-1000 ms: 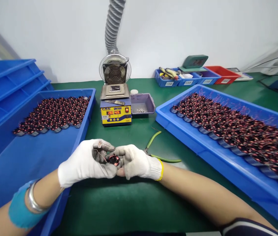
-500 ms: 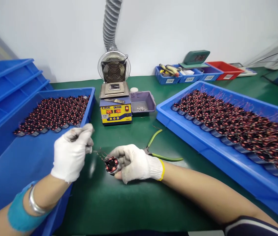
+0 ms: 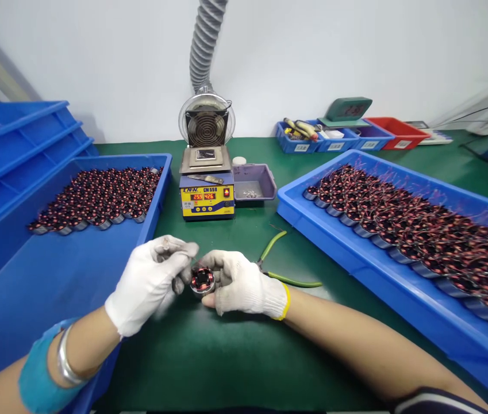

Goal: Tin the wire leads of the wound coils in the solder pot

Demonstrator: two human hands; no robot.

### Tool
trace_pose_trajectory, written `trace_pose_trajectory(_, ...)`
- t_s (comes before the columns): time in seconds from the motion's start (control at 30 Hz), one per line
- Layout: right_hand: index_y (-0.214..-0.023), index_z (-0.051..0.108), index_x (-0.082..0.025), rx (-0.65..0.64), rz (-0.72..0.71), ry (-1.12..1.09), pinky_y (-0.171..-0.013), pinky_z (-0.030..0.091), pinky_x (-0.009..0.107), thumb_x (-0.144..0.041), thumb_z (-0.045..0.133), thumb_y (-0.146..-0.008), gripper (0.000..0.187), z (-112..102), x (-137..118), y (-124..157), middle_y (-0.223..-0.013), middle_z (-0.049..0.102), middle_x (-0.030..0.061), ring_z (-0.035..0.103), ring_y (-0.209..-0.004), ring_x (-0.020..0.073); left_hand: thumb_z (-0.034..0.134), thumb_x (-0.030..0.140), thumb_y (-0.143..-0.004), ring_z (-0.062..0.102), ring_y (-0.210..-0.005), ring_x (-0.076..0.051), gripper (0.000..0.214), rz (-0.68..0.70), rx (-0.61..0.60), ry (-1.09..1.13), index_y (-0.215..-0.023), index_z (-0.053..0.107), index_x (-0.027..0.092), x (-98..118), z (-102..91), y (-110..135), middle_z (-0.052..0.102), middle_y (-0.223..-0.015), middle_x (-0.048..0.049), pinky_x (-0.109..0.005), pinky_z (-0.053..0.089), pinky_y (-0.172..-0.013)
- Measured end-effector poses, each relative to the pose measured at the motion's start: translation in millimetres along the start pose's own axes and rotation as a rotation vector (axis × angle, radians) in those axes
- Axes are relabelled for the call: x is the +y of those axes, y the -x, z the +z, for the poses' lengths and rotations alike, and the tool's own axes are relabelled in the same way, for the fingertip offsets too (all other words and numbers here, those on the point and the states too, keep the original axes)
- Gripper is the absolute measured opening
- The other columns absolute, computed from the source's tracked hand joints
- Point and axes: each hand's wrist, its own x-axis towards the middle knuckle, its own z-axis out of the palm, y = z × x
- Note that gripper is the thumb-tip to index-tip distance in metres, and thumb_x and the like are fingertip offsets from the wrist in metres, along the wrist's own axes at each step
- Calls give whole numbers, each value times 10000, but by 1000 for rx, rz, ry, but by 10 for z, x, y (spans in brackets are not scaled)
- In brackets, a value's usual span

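Note:
Both my hands wear white knit gloves and meet over the green mat near the front edge. My right hand (image 3: 244, 284) grips a small round coil (image 3: 202, 280), a copper-wound part in a metal ring. My left hand (image 3: 151, 282) sits just left of it, fingers pinched together at the coil's upper left, where thin lead wires stick out; what the fingertips pinch is too small to make out. A metal bracelet and a blue cuff are on my left wrist.
A blue tray (image 3: 75, 270) at left holds rows of coils at its far end. Another blue tray (image 3: 295, 210) at right is full of coils. A yellow-fronted solder pot (image 3: 206, 192) with fan and duct stands behind, beside a grey dish (image 3: 254, 187). Green-handled cutters (image 3: 284, 259) lie by my right hand.
My left hand pulled away up and to the left half a second ago, and has now come back to the coil. My right hand kept hold of the coil throughout.

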Motion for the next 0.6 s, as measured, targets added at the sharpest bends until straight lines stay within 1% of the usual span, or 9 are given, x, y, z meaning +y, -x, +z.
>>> trace_pose_trajectory(0.07,-896,540,-160,35,13,33,-546,477,240,-99,716,-447,486,33,-16,16,-734,632,-2,584,-632,119,714,317,-636,459,-385,-66,213,74,139,153,-716,605,151,7,0,-43,550,-513,37,-174,358,-363)
trace_pose_trajectory(0.17,-871,554,-155,55,35,73,-546,476,244,-107,710,-443,458,74,-31,32,-728,632,7,577,-628,118,736,254,-611,487,-447,-54,195,192,328,365,-708,594,162,61,-65,-151,587,-637,35,-160,363,-380)
trace_pose_trajectory(0.23,-891,562,-154,68,27,66,-562,468,238,-100,698,-454,461,78,-41,31,-744,634,9,575,-632,110,742,262,-610,514,-493,-63,207,223,381,449,-708,589,164,87,-116,-211,581,-677,34,-161,369,-392)
trace_pose_trajectory(0.27,-904,564,-154,80,16,53,-573,464,235,-94,694,-457,470,69,-49,27,-766,637,13,579,-646,110,738,285,-624,529,-514,-72,213,222,378,467,-712,587,163,87,-136,-231,579,-685,30,-166,378,-400)
trace_pose_trajectory(0.37,-933,572,-154,112,-58,-21,-629,468,246,-110,708,-478,477,-15,-98,1,-844,647,35,600,-723,127,688,399,-686,557,-552,-102,276,170,296,417,-767,594,153,25,-168,-263,598,-708,-4,-194,409,-436)
trace_pose_trajectory(0.47,-962,595,-156,174,-228,-69,-692,470,267,-170,738,-518,467,-174,-243,-60,-886,643,41,595,-757,133,657,479,-698,569,-567,-124,395,53,143,280,-892,593,141,-71,-162,-267,632,-762,-41,-235,439,-485)
trace_pose_trajectory(0.53,-986,604,-159,230,-348,-58,-663,465,261,-220,738,-548,463,-308,-431,-146,-870,631,33,572,-706,119,634,518,-701,581,-596,-139,449,-22,22,152,-935,584,138,-115,-152,-265,645,-816,-59,-265,456,-527)
trace_pose_trajectory(0.6,-986,603,-161,282,-415,0,-593,449,242,-280,707,-602,415,-454,-695,-287,-825,616,23,530,-619,95,584,549,-725,590,-634,-153,462,-74,-113,-8,-934,589,138,-138,-148,-262,653,-860,-73,-286,460,-567)
